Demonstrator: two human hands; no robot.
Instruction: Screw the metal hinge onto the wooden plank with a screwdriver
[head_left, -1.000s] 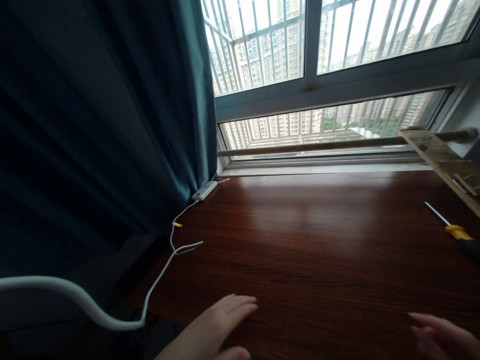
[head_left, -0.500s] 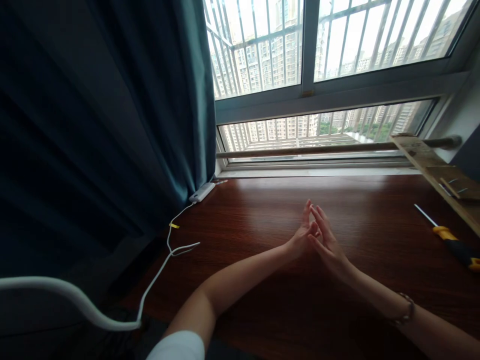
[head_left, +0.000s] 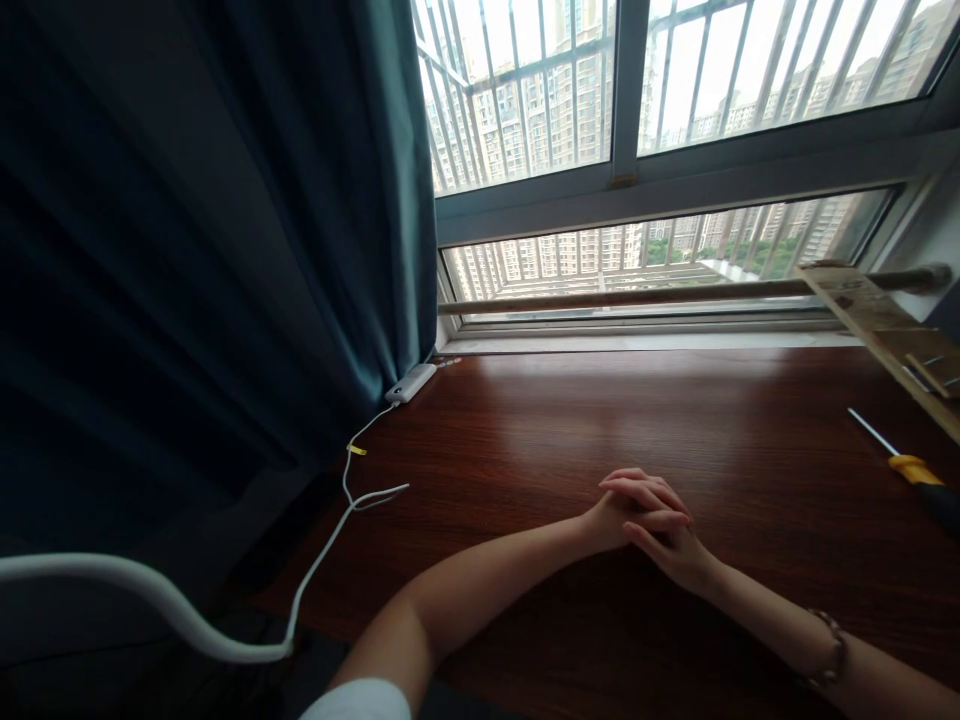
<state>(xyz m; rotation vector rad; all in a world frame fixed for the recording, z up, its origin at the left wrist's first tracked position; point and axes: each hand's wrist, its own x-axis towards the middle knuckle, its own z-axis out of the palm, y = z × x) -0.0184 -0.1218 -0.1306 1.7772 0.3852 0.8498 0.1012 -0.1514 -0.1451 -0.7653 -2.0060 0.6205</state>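
Note:
Above the dark brown wooden tabletop (head_left: 540, 420), my left hand (head_left: 609, 520) and my right hand (head_left: 682, 556) are clasped together. Their fingers interlace, each hand closed on the other, and the palms are hidden. No object shows between them. A beaded bracelet (head_left: 834, 650) circles my right wrist. To the right of the hands, and apart from them, lies a screwdriver (head_left: 911, 470) with a yellow and black handle.
A wooden board (head_left: 862, 315) with bits of metal on it slants in at the right. At the left, a white device (head_left: 411, 383) with a white cable (head_left: 304, 580) lies beside a blue curtain (head_left: 360, 200). A barred window (head_left: 525, 120) rises behind the table.
My hands have gone from palms facing with fingers pointing up to interlaced and clasped, and sit lower in view. The view has shifted slightly left.

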